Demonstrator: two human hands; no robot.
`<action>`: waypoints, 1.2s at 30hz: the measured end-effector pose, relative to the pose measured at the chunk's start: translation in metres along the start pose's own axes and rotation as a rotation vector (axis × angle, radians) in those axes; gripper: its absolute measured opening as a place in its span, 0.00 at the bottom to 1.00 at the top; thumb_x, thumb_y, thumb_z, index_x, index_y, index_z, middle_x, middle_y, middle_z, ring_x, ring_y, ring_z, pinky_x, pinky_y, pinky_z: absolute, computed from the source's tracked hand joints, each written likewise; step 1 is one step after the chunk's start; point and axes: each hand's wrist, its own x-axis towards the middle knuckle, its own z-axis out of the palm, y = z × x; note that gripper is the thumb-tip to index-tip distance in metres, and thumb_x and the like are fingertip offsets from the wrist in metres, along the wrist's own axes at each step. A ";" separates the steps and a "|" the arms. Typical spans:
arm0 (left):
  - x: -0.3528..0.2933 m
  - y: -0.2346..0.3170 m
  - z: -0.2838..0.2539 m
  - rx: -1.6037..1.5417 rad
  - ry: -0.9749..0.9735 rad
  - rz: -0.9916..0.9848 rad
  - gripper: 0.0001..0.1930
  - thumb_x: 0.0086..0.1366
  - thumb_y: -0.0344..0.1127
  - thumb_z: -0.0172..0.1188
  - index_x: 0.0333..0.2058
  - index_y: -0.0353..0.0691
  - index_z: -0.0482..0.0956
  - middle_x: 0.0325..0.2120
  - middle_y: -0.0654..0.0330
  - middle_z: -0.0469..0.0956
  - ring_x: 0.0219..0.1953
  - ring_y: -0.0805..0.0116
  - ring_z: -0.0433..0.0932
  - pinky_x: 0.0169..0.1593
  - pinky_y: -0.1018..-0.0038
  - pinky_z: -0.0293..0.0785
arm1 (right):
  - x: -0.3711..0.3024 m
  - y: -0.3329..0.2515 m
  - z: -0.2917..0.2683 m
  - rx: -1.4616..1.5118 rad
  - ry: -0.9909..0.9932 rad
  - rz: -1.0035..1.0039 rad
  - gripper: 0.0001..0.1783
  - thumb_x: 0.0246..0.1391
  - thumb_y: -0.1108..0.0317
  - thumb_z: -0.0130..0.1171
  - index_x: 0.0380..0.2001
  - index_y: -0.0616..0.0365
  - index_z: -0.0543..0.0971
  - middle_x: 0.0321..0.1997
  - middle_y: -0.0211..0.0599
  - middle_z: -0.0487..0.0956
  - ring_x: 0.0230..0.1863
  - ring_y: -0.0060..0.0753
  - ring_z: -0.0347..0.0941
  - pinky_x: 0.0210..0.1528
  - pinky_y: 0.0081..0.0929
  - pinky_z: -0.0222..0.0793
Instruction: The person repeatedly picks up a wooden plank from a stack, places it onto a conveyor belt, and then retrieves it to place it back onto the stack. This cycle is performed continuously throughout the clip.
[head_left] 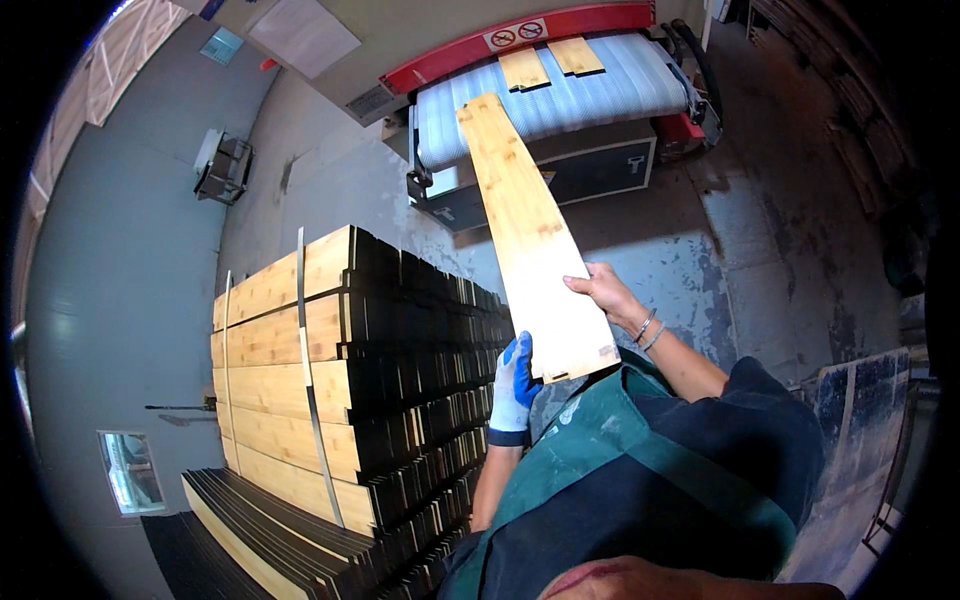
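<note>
Left hand (515, 385), in a blue glove, is closed on the near left corner of a long light wooden board (530, 240); fingers wrap the edge from below, thumb side up. Right hand (600, 290), bare, with bracelets at the wrist, grips the right long edge of the same board a little farther up; fingers are curled over the top face. Both hands have hold of the board; neither is open.

The board is held in the air, near end close to the person's chest, far end pointing away and slightly left. Its far end lies over the near edge of the white ribbed belt (560, 95) of a machine. Whether it touches the belt cannot be told from this view. The board's face shows pale grain with thin darker lines.

On the belt, farther in, lie two shorter wooden pieces (548, 63), side by side, near a red guard bar (500, 40) across the machine's mouth. The machine's dark base (590, 170) stands on a stained concrete floor (760, 250).

To the person's left stands a tall stack of boards (300, 380), light faces up, dark edges toward the person, bound by two metal straps (308, 360). A lower layer of dark-edged boards (260, 530) spreads out at the foot of the stack, toward the lower left.

The person wears a green apron (620, 470) over a dark top. A small grey metal stand (222, 165) sits on the floor, well apart at upper left.
</note>
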 end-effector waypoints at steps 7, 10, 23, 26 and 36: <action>0.025 -0.038 -0.020 0.208 0.106 0.025 0.18 0.69 0.39 0.53 0.50 0.31 0.73 0.44 0.49 0.79 0.44 0.58 0.77 0.51 0.68 0.72 | -0.002 -0.031 -0.065 -0.256 0.049 -0.178 0.14 0.60 0.66 0.58 0.40 0.70 0.78 0.35 0.32 0.81 0.35 0.18 0.76 0.38 0.22 0.74; 0.017 -0.119 -0.039 -0.015 0.091 -0.131 0.30 0.56 0.27 0.63 0.59 0.36 0.68 0.51 0.42 0.74 0.51 0.43 0.75 0.56 0.62 0.71 | -0.015 -0.018 -0.073 -0.266 0.101 -0.202 0.16 0.60 0.67 0.57 0.43 0.72 0.77 0.37 0.31 0.81 0.37 0.18 0.74 0.40 0.21 0.73; 0.054 -0.123 -0.042 -0.487 0.150 -0.504 0.31 0.58 0.29 0.65 0.60 0.36 0.67 0.54 0.45 0.73 0.54 0.49 0.75 0.57 0.63 0.71 | 0.036 0.021 -0.074 0.193 0.107 -0.121 0.16 0.62 0.66 0.56 0.44 0.70 0.76 0.40 0.37 0.81 0.39 0.23 0.77 0.42 0.22 0.75; 0.079 -0.092 -0.040 -0.464 0.171 -0.533 0.19 0.66 0.41 0.60 0.51 0.35 0.75 0.45 0.57 0.78 0.48 0.62 0.77 0.52 0.68 0.74 | 0.060 0.021 -0.078 0.206 0.122 -0.136 0.15 0.61 0.67 0.56 0.44 0.70 0.76 0.40 0.36 0.81 0.38 0.23 0.78 0.41 0.23 0.75; 0.129 -0.095 -0.048 -0.523 0.219 -0.671 0.26 0.65 0.55 0.60 0.52 0.41 0.77 0.47 0.63 0.77 0.48 0.67 0.76 0.48 0.60 0.73 | 0.111 0.011 -0.087 0.328 0.057 -0.064 0.16 0.63 0.68 0.55 0.46 0.72 0.75 0.42 0.40 0.81 0.39 0.28 0.81 0.42 0.24 0.79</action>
